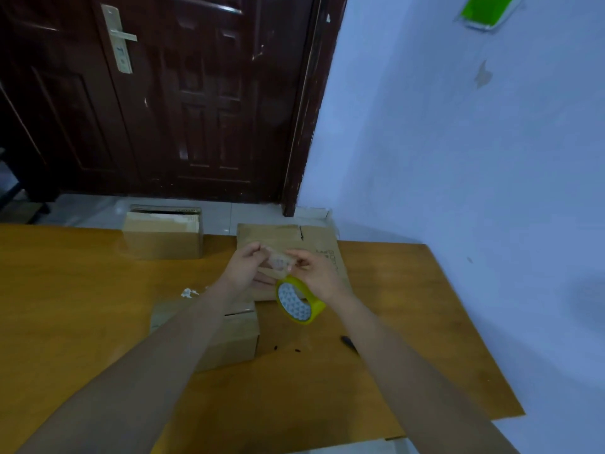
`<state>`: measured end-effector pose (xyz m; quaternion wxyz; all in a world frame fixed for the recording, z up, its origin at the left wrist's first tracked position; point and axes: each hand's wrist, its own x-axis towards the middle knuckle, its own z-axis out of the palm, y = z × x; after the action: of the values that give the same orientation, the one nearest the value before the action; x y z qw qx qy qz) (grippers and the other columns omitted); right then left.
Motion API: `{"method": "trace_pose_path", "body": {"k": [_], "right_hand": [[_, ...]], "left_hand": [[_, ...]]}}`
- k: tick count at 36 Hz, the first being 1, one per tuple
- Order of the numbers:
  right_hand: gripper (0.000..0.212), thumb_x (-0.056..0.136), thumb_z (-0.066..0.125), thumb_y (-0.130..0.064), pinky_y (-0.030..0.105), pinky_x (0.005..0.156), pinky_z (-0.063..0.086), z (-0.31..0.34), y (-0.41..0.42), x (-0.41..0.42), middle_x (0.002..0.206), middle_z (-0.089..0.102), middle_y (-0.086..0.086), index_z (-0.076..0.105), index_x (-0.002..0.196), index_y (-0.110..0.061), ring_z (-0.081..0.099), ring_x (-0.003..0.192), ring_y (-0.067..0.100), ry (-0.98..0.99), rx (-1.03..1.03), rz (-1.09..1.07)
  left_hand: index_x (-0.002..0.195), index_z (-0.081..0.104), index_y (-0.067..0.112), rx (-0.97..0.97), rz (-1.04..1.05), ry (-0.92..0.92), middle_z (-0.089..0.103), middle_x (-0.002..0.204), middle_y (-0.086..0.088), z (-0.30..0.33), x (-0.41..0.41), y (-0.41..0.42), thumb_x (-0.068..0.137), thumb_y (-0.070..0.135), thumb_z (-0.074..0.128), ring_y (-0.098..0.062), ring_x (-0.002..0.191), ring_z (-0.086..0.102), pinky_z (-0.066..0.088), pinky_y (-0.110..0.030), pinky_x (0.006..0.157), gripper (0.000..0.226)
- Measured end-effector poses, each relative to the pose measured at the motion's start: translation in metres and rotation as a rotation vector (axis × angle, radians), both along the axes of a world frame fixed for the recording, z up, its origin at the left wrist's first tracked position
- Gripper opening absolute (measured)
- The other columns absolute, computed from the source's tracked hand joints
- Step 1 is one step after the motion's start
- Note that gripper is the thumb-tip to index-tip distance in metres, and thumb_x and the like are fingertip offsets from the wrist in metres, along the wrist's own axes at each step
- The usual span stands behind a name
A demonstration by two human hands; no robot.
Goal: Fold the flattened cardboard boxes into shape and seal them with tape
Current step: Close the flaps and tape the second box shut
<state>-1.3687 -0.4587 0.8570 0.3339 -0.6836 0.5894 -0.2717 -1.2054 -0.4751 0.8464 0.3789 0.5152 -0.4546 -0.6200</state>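
Note:
Both hands are raised over the table's far middle. My left hand (244, 263) pinches one end of a clear strip of tape (276, 261); my right hand (316, 271) pinches its other end. The yellow tape roll (299, 301) hangs below the strip, by my right wrist. Behind the hands lies a flattened cardboard box (314, 247). A folded cardboard box (234, 335) stands under my left forearm, partly hidden. Another folded box (163, 235) with its top open stands at the table's far edge.
The wooden table (82, 306) ends at right near a blue wall. A black pen (348, 342) lies right of the near box. A crumpled white scrap (189, 293) lies left of my left arm. A dark door stands beyond the table.

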Motion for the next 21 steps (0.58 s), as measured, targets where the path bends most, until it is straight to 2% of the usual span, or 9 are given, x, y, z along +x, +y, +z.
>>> {"method": "trace_pose_path", "body": {"k": [2, 4, 6, 7, 11, 13, 15, 16, 21], "right_hand": [[0.040, 0.095, 0.055, -0.016, 0.014, 0.085, 0.038, 0.001, 0.000, 0.002, 0.124, 0.058, 0.002, 0.052, 0.135, -0.015, 0.055, 0.111, 0.014, 0.061, -0.043, 0.011], [0.049, 0.096, 0.051, -0.020, 0.023, 0.098, 0.037, 0.004, 0.001, 0.004, 0.142, 0.043, 0.004, 0.039, 0.144, -0.019, 0.050, 0.123, 0.018, 0.109, -0.051, 0.014], [0.065, 0.095, 0.054, -0.028, 0.033, 0.107, 0.035, 0.010, 0.005, 0.005, 0.151, 0.029, 0.002, 0.020, 0.150, -0.023, 0.041, 0.130, 0.017, 0.008, 0.025, -0.052], [0.068, 0.094, 0.055, -0.033, 0.034, 0.108, 0.035, 0.012, 0.006, 0.002, 0.150, 0.030, 0.000, 0.018, 0.151, -0.023, 0.039, 0.131, 0.016, -0.068, 0.065, -0.099], [0.080, 0.072, 0.054, -0.077, 0.040, 0.104, 0.042, 0.009, 0.012, -0.015, 0.128, 0.058, 0.002, 0.056, 0.127, -0.019, 0.055, 0.118, 0.018, -0.229, 0.229, -0.171], [0.059, 0.075, 0.060, -0.064, 0.036, 0.096, 0.045, 0.009, 0.016, -0.019, 0.109, 0.066, 0.001, 0.065, 0.108, -0.015, 0.061, 0.103, 0.017, -0.295, 0.229, -0.132], [0.032, 0.079, 0.059, -0.040, 0.033, 0.083, 0.042, 0.015, 0.020, -0.019, 0.090, 0.063, 0.005, 0.064, 0.090, -0.010, 0.059, 0.088, 0.018, -0.354, 0.203, -0.083], [0.027, 0.078, 0.059, -0.035, 0.035, 0.078, 0.041, 0.017, 0.022, -0.018, 0.086, 0.061, 0.008, 0.063, 0.087, -0.009, 0.057, 0.084, 0.019, -0.374, 0.190, -0.064], [0.015, 0.080, 0.064, -0.033, 0.031, 0.064, 0.045, 0.024, 0.031, -0.010, 0.074, 0.062, 0.002, 0.063, 0.076, -0.018, 0.059, 0.071, 0.018, -0.379, 0.207, -0.059]], "left_hand": [[0.090, 0.055, 0.009, 0.000, 0.017, 0.011, 0.066, 0.093, -0.018, 0.006, 0.001, -0.004, 0.099, 0.025, 0.048, -0.032, 0.064, 0.068, 0.059, -0.038, 0.059, 0.020], [0.089, 0.054, 0.008, 0.006, 0.027, 0.038, 0.067, 0.092, -0.017, 0.012, 0.002, -0.008, 0.099, 0.023, 0.047, -0.033, 0.066, 0.067, 0.059, -0.040, 0.060, 0.019], [0.094, 0.055, 0.007, 0.011, 0.040, 0.053, 0.069, 0.091, -0.016, 0.017, 0.003, -0.013, 0.099, 0.022, 0.047, -0.034, 0.067, 0.068, 0.059, -0.042, 0.061, 0.018], [0.098, 0.054, 0.007, 0.017, 0.055, 0.064, 0.070, 0.091, -0.016, 0.018, 0.005, -0.015, 0.099, 0.023, 0.046, -0.035, 0.066, 0.068, 0.059, -0.042, 0.060, 0.017], [0.085, 0.046, 0.012, 0.090, 0.155, 0.157, 0.071, 0.087, -0.016, 0.018, 0.012, -0.021, 0.100, 0.023, 0.044, -0.031, 0.056, 0.067, 0.056, -0.036, 0.047, 0.019], [0.083, 0.045, 0.012, 0.131, 0.189, 0.172, 0.071, 0.076, -0.012, 0.018, 0.012, -0.022, 0.100, 0.024, 0.043, -0.031, 0.054, 0.067, 0.055, -0.036, 0.046, 0.021], [0.085, 0.046, 0.011, 0.172, 0.214, 0.163, 0.069, 0.069, -0.011, 0.018, 0.010, -0.021, 0.100, 0.022, 0.043, -0.031, 0.049, 0.066, 0.054, -0.036, 0.042, 0.018], [0.087, 0.047, 0.011, 0.191, 0.219, 0.152, 0.068, 0.071, -0.012, 0.018, 0.010, -0.021, 0.100, 0.021, 0.043, -0.031, 0.047, 0.065, 0.053, -0.037, 0.041, 0.017], [0.098, 0.052, 0.014, 0.151, 0.194, 0.008, 0.067, 0.084, -0.009, 0.015, 0.007, -0.020, 0.099, 0.021, 0.044, -0.026, 0.048, 0.065, 0.052, -0.035, 0.053, 0.010]]}}
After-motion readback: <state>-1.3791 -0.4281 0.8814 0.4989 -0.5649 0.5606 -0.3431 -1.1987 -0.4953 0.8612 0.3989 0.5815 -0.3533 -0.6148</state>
